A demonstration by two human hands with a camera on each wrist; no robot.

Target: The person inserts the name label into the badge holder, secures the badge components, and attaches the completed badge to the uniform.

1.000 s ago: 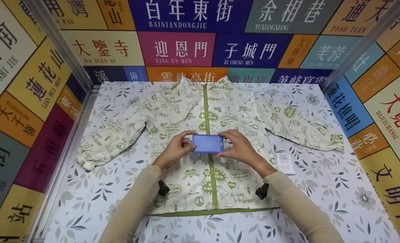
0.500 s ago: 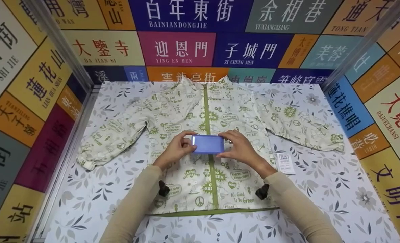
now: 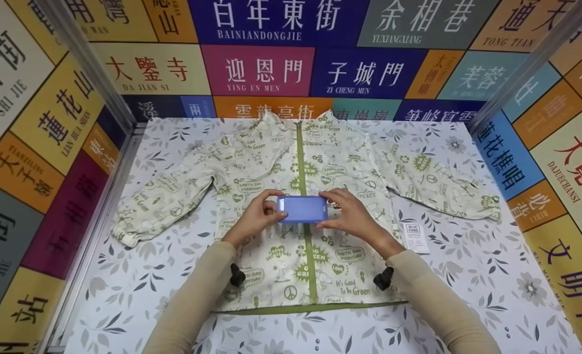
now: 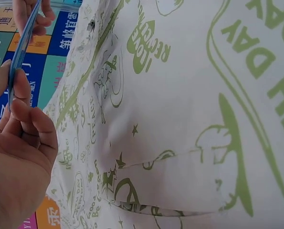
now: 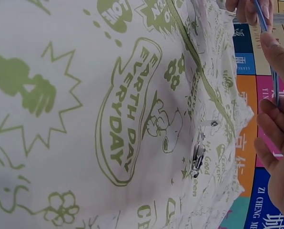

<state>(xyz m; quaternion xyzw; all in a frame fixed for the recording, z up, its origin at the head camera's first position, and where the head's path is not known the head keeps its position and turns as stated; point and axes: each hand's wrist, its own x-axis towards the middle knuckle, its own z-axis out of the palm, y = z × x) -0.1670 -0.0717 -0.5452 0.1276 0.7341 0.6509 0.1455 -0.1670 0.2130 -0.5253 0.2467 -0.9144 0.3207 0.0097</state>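
A thin blue-violet card holder (image 3: 302, 209), flat and rectangular with a small slot at its right end, is held over the middle of a jacket. My left hand (image 3: 256, 217) pinches its left end between thumb and fingers; my right hand (image 3: 347, 215) grips the right end. Both wrist views show the holder edge-on, as a narrow blue strip (image 4: 19, 57). The white jacket (image 3: 266, 265), printed in green with a green front strip, lies spread face up beneath, sleeves out to the sides. In the right wrist view, a small metal clip (image 5: 197, 157) shows against the jacket.
A small white printed card (image 3: 414, 239) lies on the floral table covering (image 3: 468, 275), right of the jacket. Panels with Chinese lettering (image 3: 261, 71) stand behind and on both sides. Metal posts (image 3: 87, 59) mark the corners.
The card holder has tilted slightly and a bright glare has appeared along its left edge. Both hands keep their hold with only tiny shifts. The jacket stays in place.
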